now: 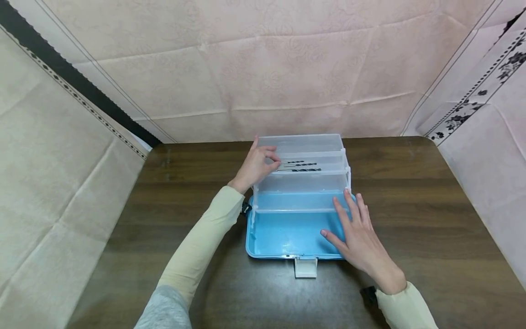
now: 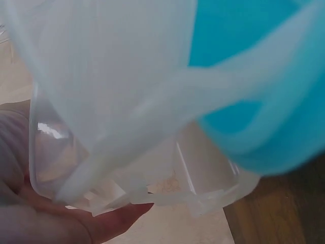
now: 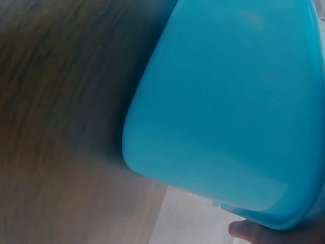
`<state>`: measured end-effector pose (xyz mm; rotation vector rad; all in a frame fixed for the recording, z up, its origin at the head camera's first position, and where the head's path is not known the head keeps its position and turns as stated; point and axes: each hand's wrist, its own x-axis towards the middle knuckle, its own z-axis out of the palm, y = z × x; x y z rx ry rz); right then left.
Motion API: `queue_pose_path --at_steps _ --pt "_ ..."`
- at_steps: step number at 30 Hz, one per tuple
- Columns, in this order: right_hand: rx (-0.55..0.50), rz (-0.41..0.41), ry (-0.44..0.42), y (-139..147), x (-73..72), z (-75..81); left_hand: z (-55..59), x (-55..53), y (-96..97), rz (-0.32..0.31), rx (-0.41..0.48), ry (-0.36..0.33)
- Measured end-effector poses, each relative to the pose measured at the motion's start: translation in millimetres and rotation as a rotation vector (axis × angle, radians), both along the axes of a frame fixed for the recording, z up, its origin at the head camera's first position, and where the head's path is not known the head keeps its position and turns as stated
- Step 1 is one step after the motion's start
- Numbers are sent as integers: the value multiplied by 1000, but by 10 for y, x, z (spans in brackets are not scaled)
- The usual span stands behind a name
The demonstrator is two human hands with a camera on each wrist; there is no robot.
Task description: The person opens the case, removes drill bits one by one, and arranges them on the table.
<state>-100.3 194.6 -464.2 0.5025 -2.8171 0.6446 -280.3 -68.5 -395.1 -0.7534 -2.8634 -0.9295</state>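
Observation:
A blue toolbox [image 1: 287, 233] stands with its translucent cantilever trays [image 1: 300, 183] folded out toward the back. Several dark twist drill bits [image 1: 306, 170] with pale shanks lie side by side in the middle tray. My left hand [image 1: 255, 167] reaches over that tray from the left, thumb and forefinger pinching the shank end of one bit. In the left wrist view the trays hide most of this hand. My right hand [image 1: 361, 237] rests with spread fingers on the box's right rim. The right wrist view shows the box's blue outer wall [image 3: 218, 112] and a fingertip [image 3: 244, 229] by the rim.
A white latch [image 1: 306, 268] hangs down from the box's front edge. The brown wooden table [image 1: 185, 256] carries the box near its back edge. Pale patterned cloth [image 1: 267, 68] hangs behind and at both sides.

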Motion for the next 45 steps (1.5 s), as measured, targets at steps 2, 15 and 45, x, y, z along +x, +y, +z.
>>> queue_pose_path --at_steps 2,15,45 --pt "-4 1 -2 -1 2 -1 2 1 -3 -2 8 -7" --pt "-20 -7 -35 -5 1 12 -27 24 -40 -7 62 -43" --pt "-35 -4 6 -3 4 -12 -81 87 -124 26 209 -53"
